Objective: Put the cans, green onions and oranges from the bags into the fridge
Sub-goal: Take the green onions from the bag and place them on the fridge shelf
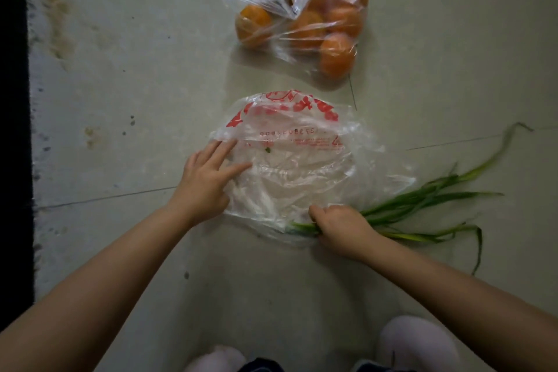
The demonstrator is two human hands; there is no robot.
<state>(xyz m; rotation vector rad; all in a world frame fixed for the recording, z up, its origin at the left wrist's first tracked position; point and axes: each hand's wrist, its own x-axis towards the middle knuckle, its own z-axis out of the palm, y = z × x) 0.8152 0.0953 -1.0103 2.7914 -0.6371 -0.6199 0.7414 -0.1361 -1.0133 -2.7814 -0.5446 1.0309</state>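
Observation:
A clear plastic bag with red print point(290, 160) lies flat on the floor in front of me. My left hand point(205, 181) rests open on its left side, fingers spread on the plastic. My right hand point(338, 226) is shut on a bunch of green onions point(422, 199) at the bag's lower right edge; their leaves trail out to the right across the floor. Farther away lies a second clear bag point(302, 18) holding several oranges point(336, 53). No cans are in view.
The pale tiled floor point(136, 84) has brown stains at the left. A dark strip point(15, 130) runs along the left edge. My two light shoes point(416, 341) show at the bottom, close behind the printed bag.

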